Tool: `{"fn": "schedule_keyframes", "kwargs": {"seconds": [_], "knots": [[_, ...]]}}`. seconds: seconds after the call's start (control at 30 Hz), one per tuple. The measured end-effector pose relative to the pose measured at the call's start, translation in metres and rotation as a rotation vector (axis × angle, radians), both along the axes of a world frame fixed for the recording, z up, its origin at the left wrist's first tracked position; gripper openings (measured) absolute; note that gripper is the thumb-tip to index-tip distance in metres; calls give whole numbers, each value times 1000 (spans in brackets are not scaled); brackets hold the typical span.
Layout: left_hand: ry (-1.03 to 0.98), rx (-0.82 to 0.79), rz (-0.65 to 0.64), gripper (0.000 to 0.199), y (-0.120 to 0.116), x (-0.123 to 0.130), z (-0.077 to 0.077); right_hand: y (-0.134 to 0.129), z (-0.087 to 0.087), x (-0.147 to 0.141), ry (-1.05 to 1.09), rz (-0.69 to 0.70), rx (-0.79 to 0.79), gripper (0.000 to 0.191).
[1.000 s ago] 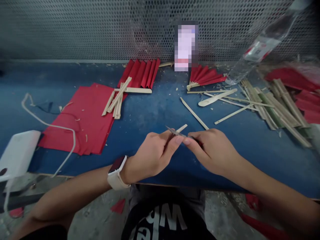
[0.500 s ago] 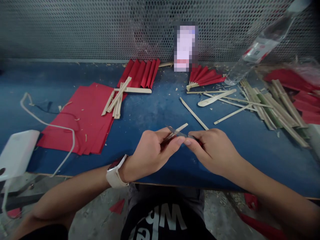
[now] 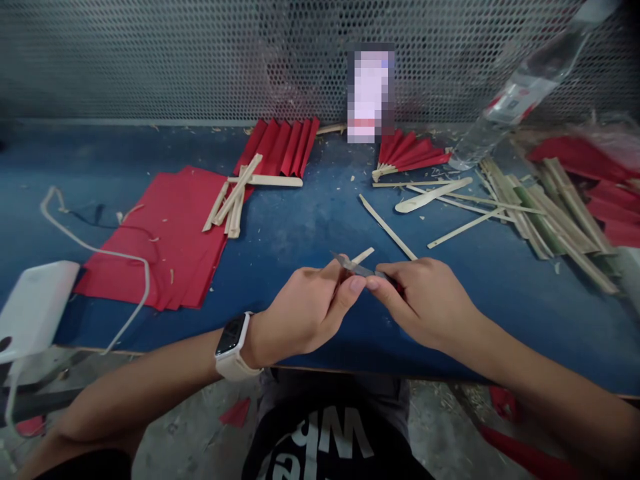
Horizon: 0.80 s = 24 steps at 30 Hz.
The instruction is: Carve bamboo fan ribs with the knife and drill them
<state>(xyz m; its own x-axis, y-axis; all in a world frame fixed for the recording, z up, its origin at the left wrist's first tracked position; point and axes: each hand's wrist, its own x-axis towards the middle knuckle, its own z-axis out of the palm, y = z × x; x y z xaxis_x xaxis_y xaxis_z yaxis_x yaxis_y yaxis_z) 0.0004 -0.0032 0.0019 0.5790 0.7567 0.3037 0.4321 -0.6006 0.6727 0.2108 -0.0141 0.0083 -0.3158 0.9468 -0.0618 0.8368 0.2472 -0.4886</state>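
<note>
My left hand (image 3: 313, 307), with a watch (image 3: 235, 343) on its wrist, is closed round a thin pale bamboo strip (image 3: 363, 255) whose end sticks out up and right. My right hand (image 3: 427, 300) grips a small knife by its handle. The knife's grey blade (image 3: 354, 267) points left and lies across the strip. Both thumbs meet near the base of the blade. Beyond my right hand a single curved bamboo strip (image 3: 387, 228) lies on the blue table (image 3: 310, 220).
Red paper sheets (image 3: 160, 247), pleated red paper (image 3: 280, 148) and crossed bamboo pieces (image 3: 240, 193) lie left. At the back are a red fan (image 3: 413, 152), a phone (image 3: 370, 93) and a bottle (image 3: 515, 100). Bamboo strips (image 3: 550, 213) lie right; a white device (image 3: 37, 307) sits far left.
My left hand has turned a little, so the watch face shows more. Less of the strip is seen beside the blade, and the blade is slightly lower. My right hand has barely moved.
</note>
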Motion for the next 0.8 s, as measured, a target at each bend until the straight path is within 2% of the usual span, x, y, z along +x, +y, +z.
{"fn": "schedule_keyframes", "kwargs": {"seconds": [0.1,0.27,0.4,0.57,0.7,0.8], "knots": [[33,-9,5,45,1,0,0,0,0,1,5,-1,-10,82],[-83,15,40,47,1,2,2,-1,4,0,32,17,-5,81],[-172,-70,71,47,0,1,3,-2,7,-1,44,18,11,80],[-175,-157,111,45,0,0,4,-2,5,0,25,9,20,79],[-157,-119,179,45,2,-1,5,-1,4,2,1,-5,8,76],[-138,-50,151,45,3,-3,5,-1,4,2,7,-6,-2,76]]}}
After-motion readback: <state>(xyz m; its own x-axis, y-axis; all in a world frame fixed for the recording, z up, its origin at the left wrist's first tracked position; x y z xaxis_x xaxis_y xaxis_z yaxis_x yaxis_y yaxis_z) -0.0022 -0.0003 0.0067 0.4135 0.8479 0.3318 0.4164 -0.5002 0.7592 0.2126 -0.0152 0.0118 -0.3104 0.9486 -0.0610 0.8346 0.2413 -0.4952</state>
